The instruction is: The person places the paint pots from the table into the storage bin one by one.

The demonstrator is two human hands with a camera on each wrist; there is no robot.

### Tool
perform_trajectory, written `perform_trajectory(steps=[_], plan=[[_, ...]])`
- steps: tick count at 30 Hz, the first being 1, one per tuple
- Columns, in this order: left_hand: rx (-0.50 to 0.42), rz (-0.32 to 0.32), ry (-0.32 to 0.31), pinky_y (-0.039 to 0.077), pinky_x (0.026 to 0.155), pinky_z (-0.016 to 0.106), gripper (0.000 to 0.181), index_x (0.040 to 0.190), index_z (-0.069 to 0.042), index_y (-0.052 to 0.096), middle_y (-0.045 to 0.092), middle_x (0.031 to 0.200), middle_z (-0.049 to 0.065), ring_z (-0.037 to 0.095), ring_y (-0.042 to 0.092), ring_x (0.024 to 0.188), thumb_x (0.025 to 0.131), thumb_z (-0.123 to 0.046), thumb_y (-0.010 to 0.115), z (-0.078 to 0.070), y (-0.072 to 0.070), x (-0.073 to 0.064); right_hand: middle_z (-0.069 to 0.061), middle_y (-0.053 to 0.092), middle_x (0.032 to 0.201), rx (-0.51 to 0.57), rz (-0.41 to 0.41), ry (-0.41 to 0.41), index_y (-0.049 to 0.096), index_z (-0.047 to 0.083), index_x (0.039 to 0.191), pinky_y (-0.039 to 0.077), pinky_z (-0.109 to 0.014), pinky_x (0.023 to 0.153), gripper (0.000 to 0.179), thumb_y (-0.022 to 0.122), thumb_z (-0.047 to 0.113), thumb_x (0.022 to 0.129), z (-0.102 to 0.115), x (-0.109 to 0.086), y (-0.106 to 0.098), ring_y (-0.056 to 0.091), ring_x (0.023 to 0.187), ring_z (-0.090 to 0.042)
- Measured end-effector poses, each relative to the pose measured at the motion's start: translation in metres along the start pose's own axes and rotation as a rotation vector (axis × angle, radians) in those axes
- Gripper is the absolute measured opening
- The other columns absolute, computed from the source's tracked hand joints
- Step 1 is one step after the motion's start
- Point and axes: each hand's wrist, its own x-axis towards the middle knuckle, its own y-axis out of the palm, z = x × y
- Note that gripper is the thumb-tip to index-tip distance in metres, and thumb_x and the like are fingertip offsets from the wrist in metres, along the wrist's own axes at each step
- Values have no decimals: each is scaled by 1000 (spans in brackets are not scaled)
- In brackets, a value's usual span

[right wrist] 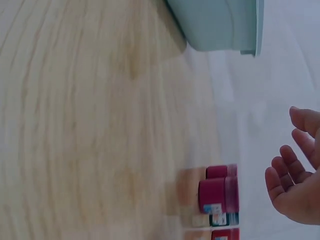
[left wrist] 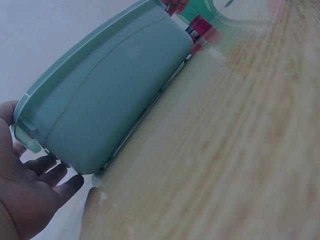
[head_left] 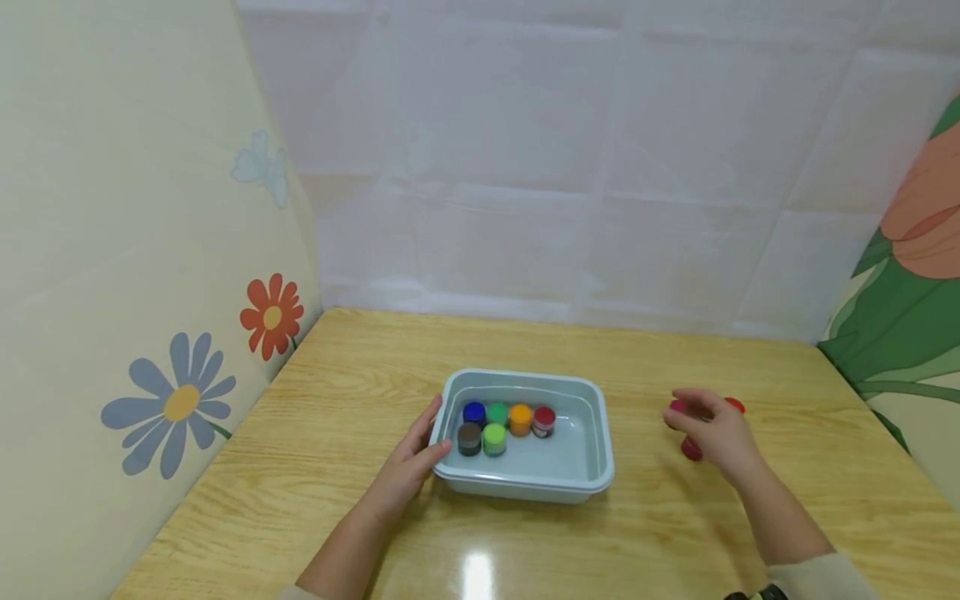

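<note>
A pale blue-green plastic tub (head_left: 525, 483) stands on the table. My left hand (head_left: 405, 471) grips its left end, thumb over the rim and fingers along the outside wall. Inside, small paint jars sit in two rows: blue (head_left: 474, 412), green (head_left: 497, 413), orange (head_left: 521, 419) and red (head_left: 543, 421) behind, dark brown (head_left: 469, 438) and light green (head_left: 494, 438) in front. My right hand (head_left: 711, 429) hovers over more jars, its fingers loosely bent with nothing between them. Around it show a magenta jar (head_left: 677, 406), a dark red jar (head_left: 692, 450) and a bright red lid (head_left: 735, 405).
The wooden table (head_left: 360, 358) meets a white cloth backdrop (head_left: 510, 208) at the back. On the left is a cream panel with printed flowers (head_left: 180, 402); another panel with a large printed flower (head_left: 930, 225) stands on the right.
</note>
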Motion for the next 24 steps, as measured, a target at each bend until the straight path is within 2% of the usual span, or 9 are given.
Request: perform_trajectory(steps=[3, 5, 8, 10, 12, 13, 19, 24], plan=[[3, 2, -4, 21, 120, 56, 67, 158, -22, 20, 24, 161, 19, 38, 22, 149, 99, -20, 52, 1, -1, 1, -23, 53, 134, 1, -14, 34, 47, 0, 141, 54, -20, 74, 63, 66, 36, 93, -8, 0, -4, 59, 112, -25], [5, 2, -4, 21, 120, 56, 67, 158, -22, 20, 24, 161, 18, 37, 22, 149, 99, -20, 52, 2, -1, 1, -25, 52, 135, -15, -24, 51, 47, -1, 141, 53, -21, 76, 63, 65, 37, 93, -13, 0, -6, 59, 111, -27], [10, 3, 0, 21, 120, 56, 67, 158, -22, 20, 24, 161, 18, 38, 21, 149, 99, -20, 52, 1, -1, 1, -27, 47, 141, -49, -30, 78, 45, 0, 142, 51, -30, 88, 65, 64, 39, 94, -19, -1, -10, 52, 122, -36], [10, 2, 2, 21, 120, 56, 67, 158, -22, 20, 24, 161, 18, 37, 21, 149, 99, -20, 52, 1, -1, 1, -28, 41, 147, -57, -22, 98, 44, 0, 143, 47, -41, 98, 66, 62, 41, 94, -24, -2, -12, 41, 133, -43], [11, 4, 7, 20, 120, 56, 67, 158, -21, 20, 23, 162, 18, 38, 21, 149, 99, -20, 52, 1, -1, 1, -28, 38, 149, -44, -14, 112, 43, 1, 144, 40, -54, 106, 67, 62, 41, 94, -29, -2, -13, 36, 136, -45], [11, 3, 8, 20, 120, 56, 67, 158, -21, 20, 23, 161, 19, 38, 21, 149, 99, -19, 52, 1, -1, 1, -28, 37, 150, -32, -7, 118, 42, 0, 145, 38, -56, 108, 68, 62, 41, 94, -31, -3, -13, 35, 137, -46], [9, 1, 7, 20, 120, 56, 67, 158, -22, 20, 23, 161, 19, 38, 20, 149, 99, -20, 52, 1, -1, 1, -30, 40, 148, -18, -3, 115, 40, -2, 144, 40, -52, 107, 66, 63, 36, 95, -41, -4, -13, 38, 134, -45], [12, 4, 10, 20, 120, 56, 67, 158, -21, 20, 23, 161, 19, 39, 20, 149, 99, -20, 52, 1, 0, 1, -28, 42, 146, -14, 11, 125, 39, -3, 145, 42, -49, 103, 70, 64, 38, 94, -48, -3, -12, 44, 128, -41]])
